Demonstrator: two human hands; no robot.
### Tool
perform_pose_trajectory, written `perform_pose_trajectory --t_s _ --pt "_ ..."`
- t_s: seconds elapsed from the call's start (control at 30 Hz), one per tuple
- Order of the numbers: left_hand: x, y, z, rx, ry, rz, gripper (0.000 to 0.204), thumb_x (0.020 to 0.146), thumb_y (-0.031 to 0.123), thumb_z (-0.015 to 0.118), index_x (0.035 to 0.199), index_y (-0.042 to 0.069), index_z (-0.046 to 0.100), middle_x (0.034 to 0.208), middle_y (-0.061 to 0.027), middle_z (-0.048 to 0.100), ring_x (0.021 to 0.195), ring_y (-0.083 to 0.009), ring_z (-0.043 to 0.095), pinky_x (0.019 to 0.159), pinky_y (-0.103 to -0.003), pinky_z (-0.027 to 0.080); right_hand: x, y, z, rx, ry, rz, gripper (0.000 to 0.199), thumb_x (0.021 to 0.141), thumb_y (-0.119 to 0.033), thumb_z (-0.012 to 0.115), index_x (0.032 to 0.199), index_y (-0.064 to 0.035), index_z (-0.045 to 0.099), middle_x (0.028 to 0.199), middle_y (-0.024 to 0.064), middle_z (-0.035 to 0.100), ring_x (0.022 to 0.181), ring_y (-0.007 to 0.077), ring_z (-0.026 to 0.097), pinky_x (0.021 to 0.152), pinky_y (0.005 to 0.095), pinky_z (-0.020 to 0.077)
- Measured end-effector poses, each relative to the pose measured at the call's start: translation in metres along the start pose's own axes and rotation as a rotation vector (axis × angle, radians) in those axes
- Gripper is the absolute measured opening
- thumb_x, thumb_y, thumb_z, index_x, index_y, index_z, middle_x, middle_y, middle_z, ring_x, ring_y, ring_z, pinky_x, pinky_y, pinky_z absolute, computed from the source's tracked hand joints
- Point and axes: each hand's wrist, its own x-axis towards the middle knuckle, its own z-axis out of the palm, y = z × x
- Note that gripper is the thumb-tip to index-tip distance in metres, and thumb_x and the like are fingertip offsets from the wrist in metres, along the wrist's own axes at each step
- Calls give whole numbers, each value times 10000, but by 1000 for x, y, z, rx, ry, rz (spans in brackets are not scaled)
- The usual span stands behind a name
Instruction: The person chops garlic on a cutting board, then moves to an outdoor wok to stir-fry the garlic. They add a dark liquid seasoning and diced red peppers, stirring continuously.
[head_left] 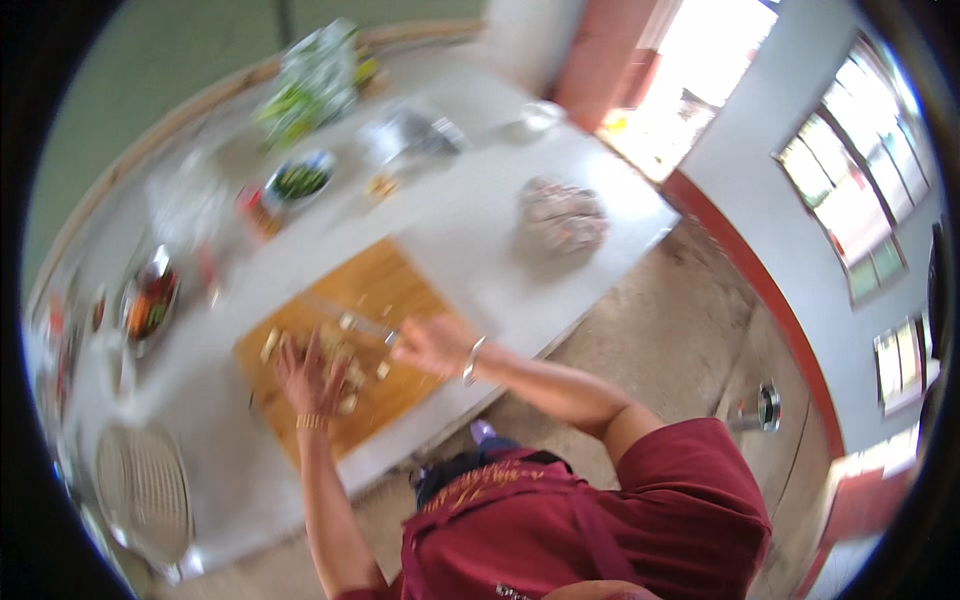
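A wooden cutting board (375,270) lies on the light table in front of me, with several pale chopped pieces (349,403) of food scattered over it. My right hand (436,345) is closed round the handle of a knife (352,318), whose blade points left across the board. Below the blade, my left hand (308,376) rests on the pale pieces with its fingers spread. What lies under the left palm is hidden, and motion blur hides the exact kind of food.
Behind the board stand a bowl of chopped greens (300,180), a red-labelled container (258,212) and a bag of green vegetables (315,85). A bowl of red and green vegetables (150,305) and a woven basket (145,490) are at left. A wrapped bundle (565,215) sits near the table's right end.
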Motion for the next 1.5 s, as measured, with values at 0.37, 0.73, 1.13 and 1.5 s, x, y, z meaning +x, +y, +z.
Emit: perform_pose_trajectory --t_s 0.37,0.73,1.13,1.5 --pt "-17 7 32 66 233 207 272 687 219 662 947 155 614 1040 -89 576 901 -258 579 713 -358 506 24 37 41 -231 339 -118 157 772 -172 537 819 -23 523 747 168 561 628 344 553 531 441 434" --pt "0 6 -19 -1390 275 -760 117 822 154 607 914 81 610 794 -79 607 677 -111 573 462 -262 432 14 28 46 -339 304 -72 278 747 -205 642 926 -40 507 846 166 575 769 336 582 653 434 468" --pt "-21 -30 -51 -2304 96 -981 113 875 199 522 866 87 509 818 -101 534 513 -77 416 436 -227 332 48 3 38 -128 406 -380 256 752 -229 642 959 -88 587 923 73 582 765 252 586 685 371 468" --pt "-59 -43 -63 -2503 -27 -770 156 880 232 521 890 76 515 806 -85 520 518 -76 402 450 -225 353 201 -108 116 -350 98 -395 255 806 -274 551 1029 -151 558 997 129 539 859 286 568 726 419 459"
